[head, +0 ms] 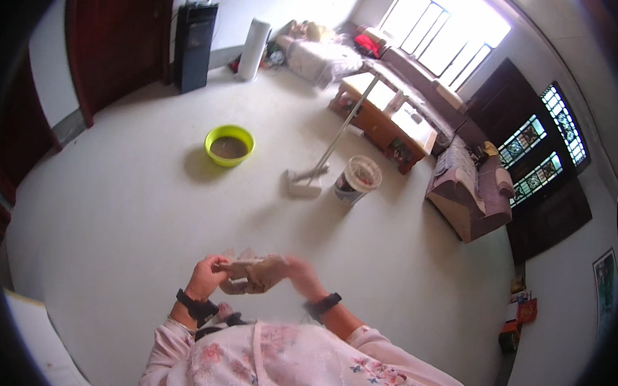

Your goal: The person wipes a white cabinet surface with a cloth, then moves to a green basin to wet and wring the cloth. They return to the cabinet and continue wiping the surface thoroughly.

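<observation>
My left hand (205,277) pinches one end of a crumpled brownish cloth (256,277) in front of my body. The other end is in my right hand (303,276), which is blurred. The cloth hangs between the two hands, well above the pale floor, with an uneven upper edge. Each wrist wears a dark band. Farther out, a lime-green basin (229,162) rests on the floor with murky brownish liquid (229,147) inside.
A long-handled mop or broom (305,186) stands beside a white bucket (347,195). Beyond them are a wooden coffee table (376,124) and a sofa (456,204). A white cylindrical appliance (254,51) and a black cabinet (194,48) line the far wall.
</observation>
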`<act>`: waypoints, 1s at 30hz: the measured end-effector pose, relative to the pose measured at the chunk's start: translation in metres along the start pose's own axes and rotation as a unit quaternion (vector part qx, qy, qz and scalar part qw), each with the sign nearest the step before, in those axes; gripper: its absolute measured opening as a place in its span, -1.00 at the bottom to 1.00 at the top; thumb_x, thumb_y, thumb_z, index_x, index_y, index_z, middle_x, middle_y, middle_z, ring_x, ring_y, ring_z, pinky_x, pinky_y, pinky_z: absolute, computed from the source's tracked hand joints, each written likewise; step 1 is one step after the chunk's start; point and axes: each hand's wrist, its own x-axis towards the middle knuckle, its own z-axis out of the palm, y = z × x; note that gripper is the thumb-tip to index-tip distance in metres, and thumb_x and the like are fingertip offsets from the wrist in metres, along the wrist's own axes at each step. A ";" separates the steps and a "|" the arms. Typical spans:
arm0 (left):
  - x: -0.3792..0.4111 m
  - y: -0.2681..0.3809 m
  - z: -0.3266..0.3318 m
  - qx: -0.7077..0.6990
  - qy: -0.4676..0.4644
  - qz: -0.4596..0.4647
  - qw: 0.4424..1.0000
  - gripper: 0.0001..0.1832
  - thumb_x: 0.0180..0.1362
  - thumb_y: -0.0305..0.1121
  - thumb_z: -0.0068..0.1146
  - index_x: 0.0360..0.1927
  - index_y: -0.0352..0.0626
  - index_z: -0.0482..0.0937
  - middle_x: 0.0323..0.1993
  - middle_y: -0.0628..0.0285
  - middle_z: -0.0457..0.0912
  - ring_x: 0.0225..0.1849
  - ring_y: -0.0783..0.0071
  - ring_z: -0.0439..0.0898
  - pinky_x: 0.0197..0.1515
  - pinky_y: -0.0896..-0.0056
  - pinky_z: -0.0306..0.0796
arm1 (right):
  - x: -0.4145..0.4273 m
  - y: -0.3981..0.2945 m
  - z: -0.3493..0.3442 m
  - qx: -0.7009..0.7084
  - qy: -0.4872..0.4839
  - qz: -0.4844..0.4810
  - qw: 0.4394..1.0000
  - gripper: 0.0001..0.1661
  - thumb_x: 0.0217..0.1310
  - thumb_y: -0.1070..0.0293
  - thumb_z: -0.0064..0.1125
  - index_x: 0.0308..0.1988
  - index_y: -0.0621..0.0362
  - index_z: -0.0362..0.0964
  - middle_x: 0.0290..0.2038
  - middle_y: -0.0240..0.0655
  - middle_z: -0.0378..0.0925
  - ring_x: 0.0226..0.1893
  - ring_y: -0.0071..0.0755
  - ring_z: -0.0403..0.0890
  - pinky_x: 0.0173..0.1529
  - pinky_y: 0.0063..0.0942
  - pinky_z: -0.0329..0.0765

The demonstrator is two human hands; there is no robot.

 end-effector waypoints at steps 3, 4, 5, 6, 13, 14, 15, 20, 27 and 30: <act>0.052 0.017 -0.020 0.007 -0.008 0.011 1.000 -0.83 -0.04 -0.55 0.16 -0.31 -0.21 0.51 -0.46 0.31 0.56 -0.44 0.60 0.51 -0.42 0.56 0.41 | 0.031 -0.022 0.000 0.088 0.052 0.009 0.995 -0.74 0.24 0.41 -0.02 -0.08 0.20 0.44 -0.25 -0.44 0.44 -0.20 -0.57 0.41 -0.07 -0.58 0.36; 0.066 0.028 -0.021 0.017 -0.012 0.010 1.000 -0.85 -0.04 -0.54 0.17 -0.34 -0.20 0.52 -0.48 0.32 0.56 -0.46 0.61 0.50 -0.44 0.56 0.40 | 0.041 -0.020 -0.006 0.070 0.062 0.007 0.996 -0.73 0.21 0.47 -0.02 -0.07 0.20 0.44 -0.21 -0.41 0.43 -0.17 -0.53 0.42 -0.03 -0.56 0.36; 0.080 0.039 -0.021 0.026 -0.015 0.009 1.000 -0.87 -0.04 -0.53 0.17 -0.36 -0.20 0.52 -0.51 0.33 0.56 -0.48 0.61 0.49 -0.46 0.57 0.38 | 0.053 -0.019 -0.011 0.080 0.064 0.004 0.995 -0.72 0.20 0.50 -0.02 -0.06 0.20 0.43 -0.19 -0.41 0.43 -0.15 -0.52 0.41 -0.02 -0.56 0.35; 0.092 0.052 -0.020 0.063 -0.004 -0.001 0.998 -0.90 -0.04 -0.52 0.19 -0.41 -0.20 0.55 -0.53 0.36 0.55 -0.48 0.64 0.47 -0.44 0.60 0.37 | 0.062 -0.016 -0.017 0.090 0.063 0.005 0.994 -0.71 0.19 0.52 -0.02 -0.06 0.21 0.43 -0.18 -0.41 0.43 -0.13 -0.52 0.41 -0.01 -0.57 0.35; 0.214 0.089 -0.016 0.128 -0.047 0.075 0.988 -0.88 0.04 -0.44 0.19 -0.38 -0.26 0.56 -0.48 0.37 0.58 -0.41 0.70 0.47 -0.34 0.62 0.38 | 0.154 0.003 -0.071 0.017 0.071 -0.050 0.996 -0.64 0.15 0.63 -0.08 -0.03 0.22 0.41 -0.04 -0.37 0.42 -0.03 -0.50 0.39 0.08 -0.55 0.32; 0.233 0.090 -0.014 0.127 -0.049 0.084 0.987 -0.88 0.05 -0.44 0.18 -0.36 -0.27 0.56 -0.48 0.37 0.58 -0.41 0.69 0.47 -0.33 0.62 0.38 | 0.170 0.008 -0.081 0.030 0.064 -0.025 0.997 -0.62 0.15 0.64 -0.09 -0.02 0.22 0.41 -0.02 -0.36 0.41 -0.01 -0.50 0.38 0.09 -0.54 0.31; 0.252 0.095 -0.013 0.129 -0.050 0.094 0.986 -0.88 0.06 -0.44 0.17 -0.35 -0.28 0.56 -0.48 0.37 0.58 -0.41 0.69 0.47 -0.33 0.62 0.38 | 0.188 0.012 -0.089 0.045 0.057 -0.002 0.997 -0.61 0.15 0.65 -0.11 -0.01 0.22 0.40 0.00 -0.35 0.41 0.00 -0.49 0.38 0.10 -0.54 0.31; 0.328 0.114 0.023 0.070 -0.106 0.048 0.991 -0.87 0.10 -0.47 0.12 -0.28 -0.27 0.56 -0.37 0.36 0.58 -0.34 0.67 0.50 -0.25 0.63 0.40 | 0.264 0.052 -0.127 -0.102 -0.059 0.048 0.992 -0.51 0.17 0.43 0.04 0.12 0.23 0.24 0.09 -0.24 0.35 0.08 -0.33 0.36 0.18 -0.41 0.26; 0.417 0.158 0.043 0.097 -0.117 0.024 0.988 -0.88 0.06 -0.47 0.16 -0.31 -0.26 0.56 -0.42 0.35 0.58 -0.37 0.68 0.50 -0.30 0.63 0.40 | 0.393 0.000 -0.139 -0.261 -0.087 -0.039 0.961 -0.44 -0.03 0.37 0.21 0.04 0.08 0.27 -0.01 -0.08 0.36 -0.01 -0.03 0.38 0.08 -0.27 0.34; 0.444 0.170 0.025 0.069 -0.066 0.017 0.995 -0.90 0.06 -0.50 0.14 -0.32 -0.26 0.55 -0.44 0.37 0.56 -0.39 0.69 0.48 -0.33 0.64 0.38 | 0.441 0.027 -0.155 -0.282 -0.036 -0.061 0.957 -0.50 -0.04 0.43 0.21 -0.01 0.09 0.36 -0.03 -0.10 0.37 -0.02 -0.01 0.37 0.08 -0.26 0.34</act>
